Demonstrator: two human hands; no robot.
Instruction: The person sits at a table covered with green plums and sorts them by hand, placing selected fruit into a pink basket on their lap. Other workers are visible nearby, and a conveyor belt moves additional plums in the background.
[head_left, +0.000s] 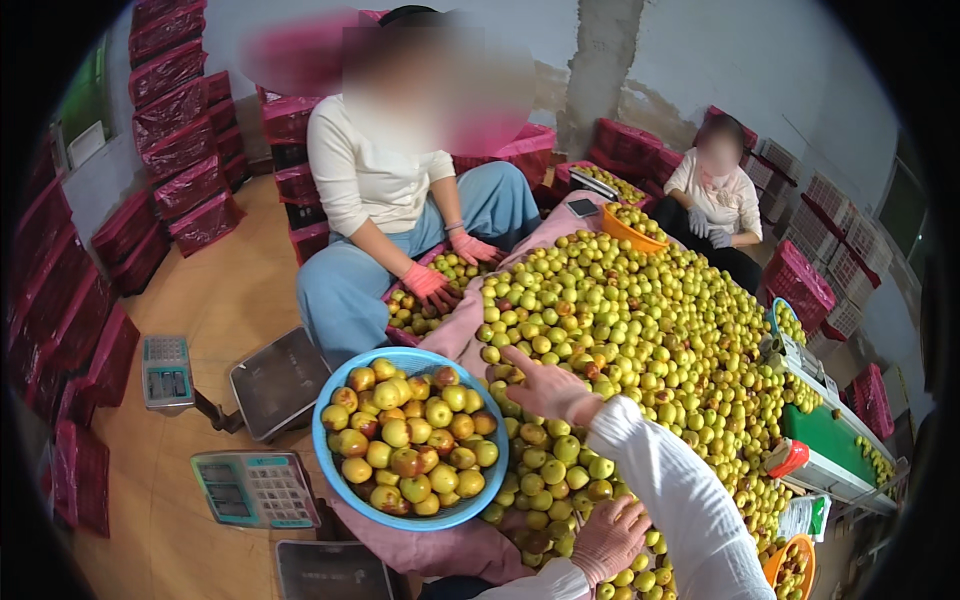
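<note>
A large heap of green-yellow jujubes (622, 315), some with brown-red patches, spreads before me over a pink cloth (450, 555). My right hand (551, 386), in a white sleeve, reaches across the near left part of the heap. Its index finger is stretched out toward the fruit at the heap's edge, and no fruit shows in it. Lower down, my left hand (611, 536) lies palm down on the jujubes; its underside is hidden. A blue plastic basket (328, 480) filled with larger, browner jujubes (409, 435) stands left of both hands.
Digital scales (255, 489) stand left of the basket. A person in pink gloves (431, 285) handles jujubes in a crate opposite; another person (716, 195) sits far right. An orange basket (634, 238), a green conveyor belt (825, 442) and stacked pink-wrapped crates (176, 112) surround the heap.
</note>
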